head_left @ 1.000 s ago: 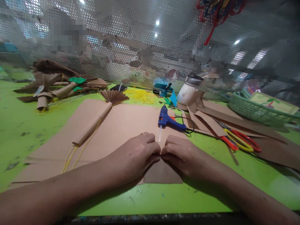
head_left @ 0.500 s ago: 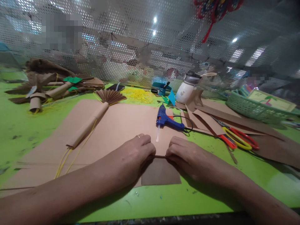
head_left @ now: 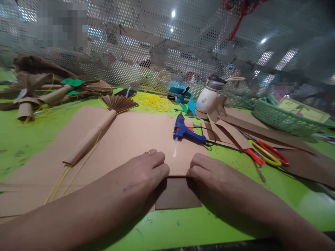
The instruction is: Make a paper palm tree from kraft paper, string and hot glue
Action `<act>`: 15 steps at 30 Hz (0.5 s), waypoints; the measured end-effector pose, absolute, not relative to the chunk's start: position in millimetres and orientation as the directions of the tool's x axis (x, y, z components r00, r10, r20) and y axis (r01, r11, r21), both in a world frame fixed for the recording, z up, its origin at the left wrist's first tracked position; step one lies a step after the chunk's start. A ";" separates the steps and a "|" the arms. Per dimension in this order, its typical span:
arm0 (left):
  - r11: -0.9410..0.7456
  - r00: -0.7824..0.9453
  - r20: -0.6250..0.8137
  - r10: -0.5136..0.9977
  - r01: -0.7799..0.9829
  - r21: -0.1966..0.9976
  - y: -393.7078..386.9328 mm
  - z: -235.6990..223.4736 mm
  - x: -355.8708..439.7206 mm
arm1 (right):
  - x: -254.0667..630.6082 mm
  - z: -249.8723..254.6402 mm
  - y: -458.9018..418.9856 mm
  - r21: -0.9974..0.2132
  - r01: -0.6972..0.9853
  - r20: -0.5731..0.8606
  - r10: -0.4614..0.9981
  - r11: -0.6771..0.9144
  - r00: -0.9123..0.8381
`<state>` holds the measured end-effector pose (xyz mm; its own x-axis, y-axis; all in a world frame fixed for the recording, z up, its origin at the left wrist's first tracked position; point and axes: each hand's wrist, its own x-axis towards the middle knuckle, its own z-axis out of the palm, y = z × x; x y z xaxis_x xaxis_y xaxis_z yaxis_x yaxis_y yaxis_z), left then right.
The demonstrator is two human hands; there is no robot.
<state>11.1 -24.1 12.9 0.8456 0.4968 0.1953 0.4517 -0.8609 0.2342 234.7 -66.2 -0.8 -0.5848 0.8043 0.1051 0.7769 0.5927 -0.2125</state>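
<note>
On the left, a paper tube [head_left: 90, 137] with a paper fan [head_left: 119, 103] at its far end lies on big tan sheets [head_left: 138, 139]. Next comes the left hand [head_left: 150, 170], its grip closed, pinching the brown paper [head_left: 178, 195] near the left end of its far edge. The brown paper is in front of the person, at the near side of the tabletop [head_left: 157, 232]. That edge looks folded, and its long way runs left to right, from one hand to the other. A bit of it shows between them, so neither hand is clearly nearer. Behind it, the blue glue gun [head_left: 184, 131] lies on the tan sheets. The right hand [head_left: 208, 172] pinches the right end, its grip closed too; the thumbs are hidden.
</note>
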 end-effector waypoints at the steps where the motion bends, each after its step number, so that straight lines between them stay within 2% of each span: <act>1: -0.864 0.848 0.189 0.494 0.457 0.211 -23.0 11.1 11.4 | 233.8 -1.0 -67.1 -0.197 0.776 0.108 0.800 0.599 -0.590; 5: -0.884 0.876 0.141 0.462 0.440 0.157 -16.0 3.1 12.7 | 232.3 -1.6 -68.9 -0.105 0.769 0.101 0.776 0.631 -0.623; 8: -0.882 0.878 0.138 0.457 0.428 0.199 -13.4 1.9 11.6 | 232.4 -3.9 -69.8 -0.023 0.752 0.113 0.750 0.658 -0.652; 10: -0.854 0.854 0.159 0.496 0.446 0.269 -13.7 5.3 10.0 | 231.6 -5.8 -70.2 0.017 0.733 0.152 0.722 0.680 -0.675; 15: -0.676 0.714 0.194 0.673 0.488 0.552 -14.1 20.7 11.0 | 226.5 -5.0 -69.0 0.059 0.688 0.292 0.647 0.723 -0.704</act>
<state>11.0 -14.1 20.7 0.7137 0.6732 0.1935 0.4878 -0.6760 0.5524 226.5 -69.0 -5.0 -0.7045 0.6470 0.2917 0.6885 0.7228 0.0594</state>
